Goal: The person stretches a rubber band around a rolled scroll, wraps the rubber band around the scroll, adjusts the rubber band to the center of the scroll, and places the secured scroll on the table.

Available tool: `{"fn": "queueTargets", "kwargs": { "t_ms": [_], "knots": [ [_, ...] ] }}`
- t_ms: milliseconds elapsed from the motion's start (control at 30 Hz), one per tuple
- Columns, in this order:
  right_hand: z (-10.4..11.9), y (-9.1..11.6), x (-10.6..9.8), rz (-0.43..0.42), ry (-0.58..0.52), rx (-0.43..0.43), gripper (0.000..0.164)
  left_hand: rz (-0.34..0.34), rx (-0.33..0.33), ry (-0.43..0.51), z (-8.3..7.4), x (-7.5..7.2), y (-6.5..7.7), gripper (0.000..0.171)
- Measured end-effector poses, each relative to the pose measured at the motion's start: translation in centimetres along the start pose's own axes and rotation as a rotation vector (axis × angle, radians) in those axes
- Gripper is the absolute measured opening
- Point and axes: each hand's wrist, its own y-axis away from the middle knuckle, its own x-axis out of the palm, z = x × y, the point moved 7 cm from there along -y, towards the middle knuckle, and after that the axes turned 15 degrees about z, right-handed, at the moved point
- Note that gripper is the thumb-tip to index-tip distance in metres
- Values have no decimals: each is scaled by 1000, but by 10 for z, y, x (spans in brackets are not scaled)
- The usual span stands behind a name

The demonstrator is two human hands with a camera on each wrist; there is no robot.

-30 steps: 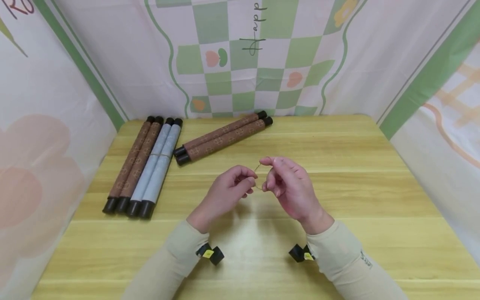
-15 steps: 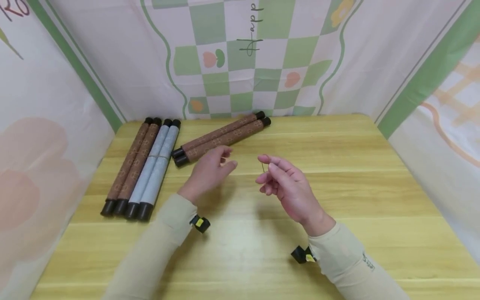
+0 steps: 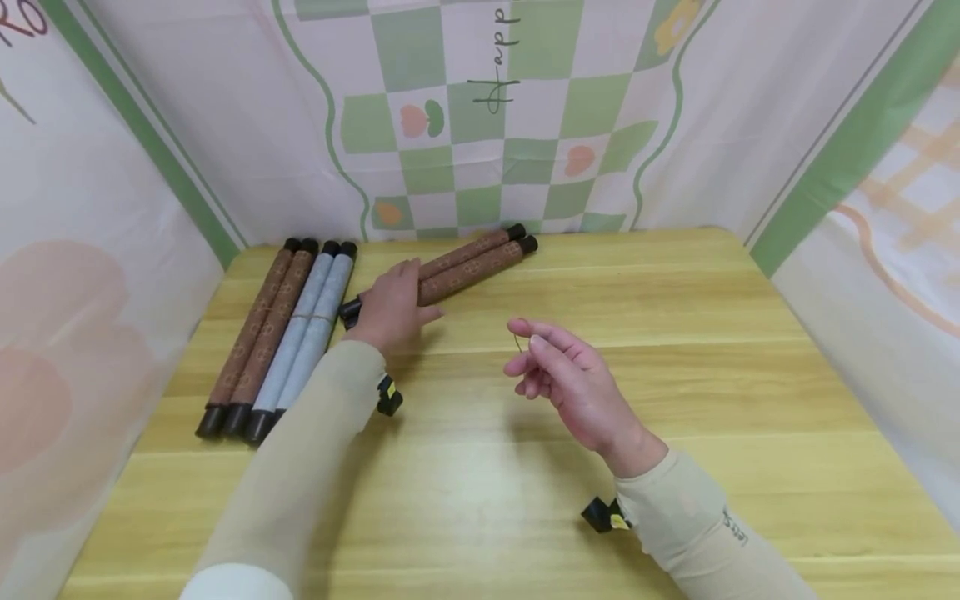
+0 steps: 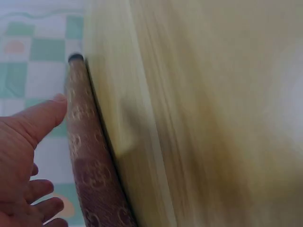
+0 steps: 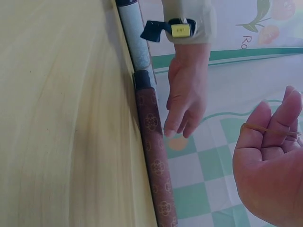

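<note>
Two brown patterned scroll-like rolls with black ends (image 3: 480, 271) lie side by side at a slant at the back of the table. My left hand (image 3: 390, 307) is over their left part, fingers spread; the left wrist view shows its thumb (image 4: 45, 116) extended beside a brown roll (image 4: 90, 146), with no grip around it. Whether it touches the rolls I cannot tell. My right hand (image 3: 573, 379) is raised above the table and holds a thin rubber band (image 3: 517, 342), looped round its thumb and fingers. In the right wrist view the band (image 5: 255, 127) crosses the fingers.
Left of my left hand, two more brown rolls (image 3: 262, 333) and two pale blue rolls (image 3: 306, 321) lie parallel. A thin band (image 3: 315, 317) circles the blue pair. Printed cloth (image 3: 480, 150) hangs along the table's back and sides.
My left hand has let go of the rubber band and moved left and back to the slanted brown rolls. The right hand has kept the band and barely moved.
</note>
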Motion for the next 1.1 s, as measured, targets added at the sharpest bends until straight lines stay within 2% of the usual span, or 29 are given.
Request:
{"fn": "queueTargets", "kwargs": {
  "t_ms": [233, 567, 700, 867, 1100],
  "knots": [
    [-2, -1, 4, 10, 8, 12, 47, 50, -82, -61, 21, -1, -16, 97],
    [-4, -1, 8, 28, 1, 17, 40, 96, -151, -172, 40, 9, -24, 92],
    [-4, -1, 9, 31, 3, 16, 39, 93, -160, -188, 41, 12, -27, 83],
    [-5, -2, 9, 35, 16, 23, 45, 68, -150, -166, 38, 11, -26, 69],
    [-4, -3, 10, 41, 24, 28, 49, 62, -119, -129, 35, 11, -21, 63]
  ]
}}
